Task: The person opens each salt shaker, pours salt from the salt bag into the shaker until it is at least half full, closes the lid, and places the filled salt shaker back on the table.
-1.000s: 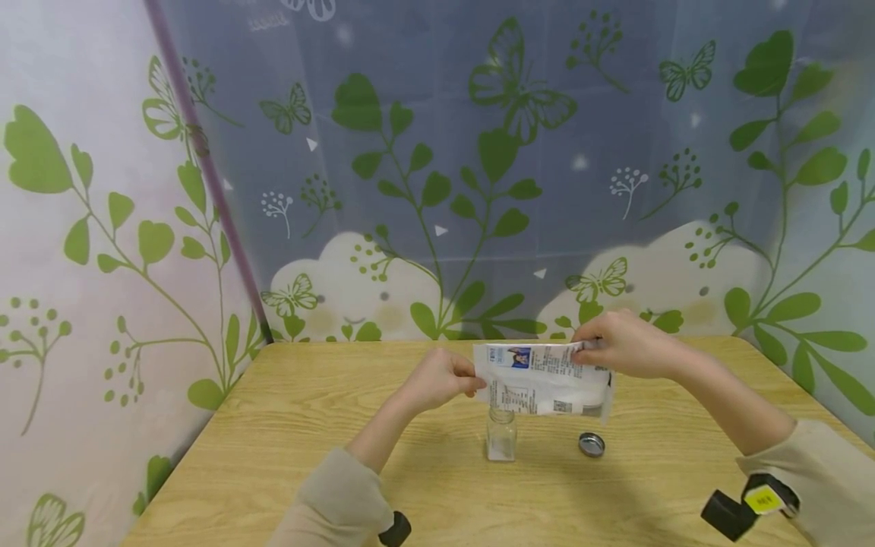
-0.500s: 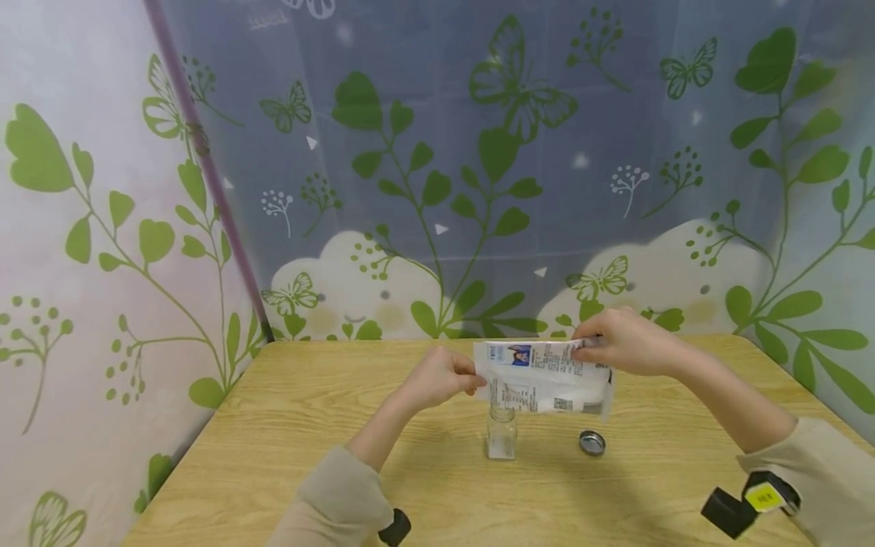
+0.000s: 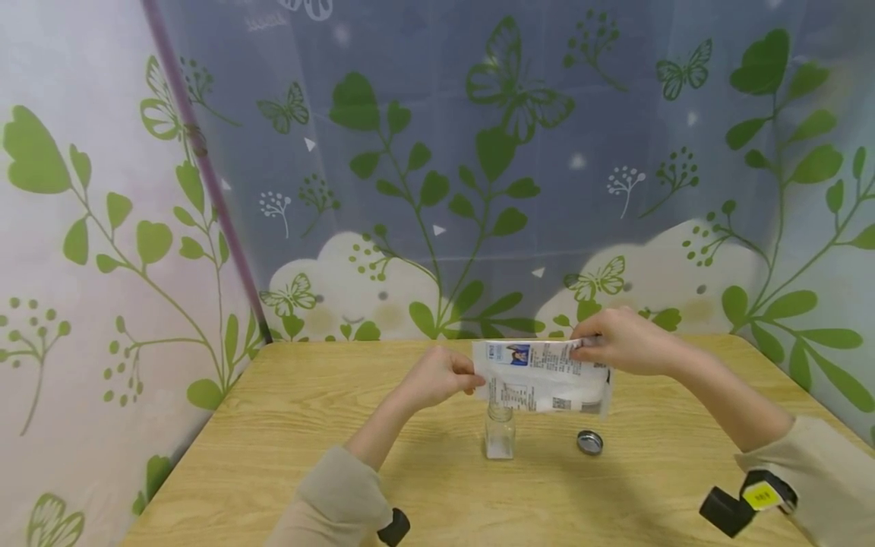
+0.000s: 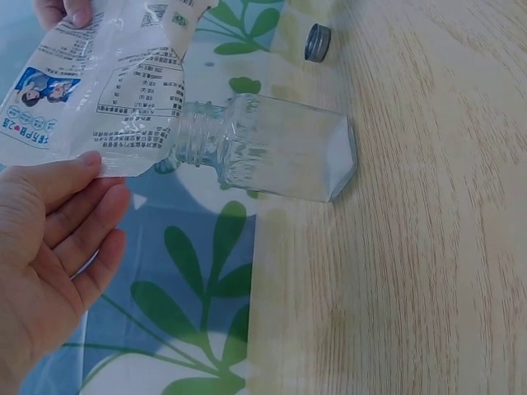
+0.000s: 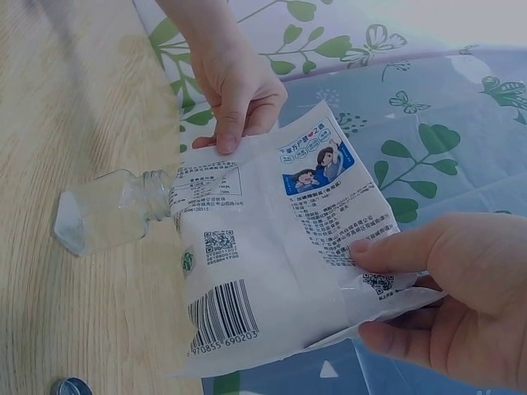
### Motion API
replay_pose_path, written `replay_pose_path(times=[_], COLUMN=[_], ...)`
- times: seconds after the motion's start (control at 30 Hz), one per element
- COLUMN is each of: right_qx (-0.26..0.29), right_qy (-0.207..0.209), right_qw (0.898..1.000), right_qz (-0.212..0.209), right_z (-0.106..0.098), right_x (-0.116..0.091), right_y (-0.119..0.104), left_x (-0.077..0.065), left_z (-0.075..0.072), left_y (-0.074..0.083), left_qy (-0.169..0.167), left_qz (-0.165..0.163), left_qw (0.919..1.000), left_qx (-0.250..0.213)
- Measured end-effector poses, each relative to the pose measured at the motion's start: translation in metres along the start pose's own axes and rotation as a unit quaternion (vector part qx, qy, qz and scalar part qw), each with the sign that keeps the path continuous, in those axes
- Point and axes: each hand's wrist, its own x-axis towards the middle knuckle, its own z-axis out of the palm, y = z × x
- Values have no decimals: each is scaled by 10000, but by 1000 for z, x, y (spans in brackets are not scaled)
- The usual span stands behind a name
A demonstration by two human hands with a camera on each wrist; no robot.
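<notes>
A white printed salt bag (image 3: 547,376) is held sideways above the table, one corner over the mouth of a square clear glass jar (image 3: 500,439). White grains lie at the jar's bottom, plain in the left wrist view, where the jar (image 4: 284,148) stands upright. My left hand (image 3: 440,377) pinches the bag's corner beside the jar mouth between thumb and fingers. At the bag's other end, my right hand (image 3: 625,343) grips its upper edge, thumb on the printed face in the right wrist view. The bag hides the jar's opening from the head view.
A round silver metal lid (image 3: 590,442) lies on the wooden table (image 3: 328,395) to the right of the jar. Behind the table's far edge hangs a blue cloth backdrop (image 3: 424,152) with green leaves and butterflies.
</notes>
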Motion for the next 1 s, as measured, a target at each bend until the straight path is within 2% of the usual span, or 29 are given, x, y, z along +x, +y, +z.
replay_pose_path(times=[0.27, 0.43, 1.0], right_qx=[-1, -20, 11], right_qy=[34, 11, 10], right_qw=[9999, 10000, 10000], right_qz=[-134, -29, -92], right_z=[-1, -1, -3], right_x=[1, 2, 3], right_y=[0, 0, 0], left_x=[2, 2, 1], left_z=[-1, -1, -2], left_y=[-2, -2, -2], left_qy=[88, 101, 110], left_qz=[-15, 0, -37], left_qw=[10000, 9999, 9999], left_qx=[-27, 2, -40])
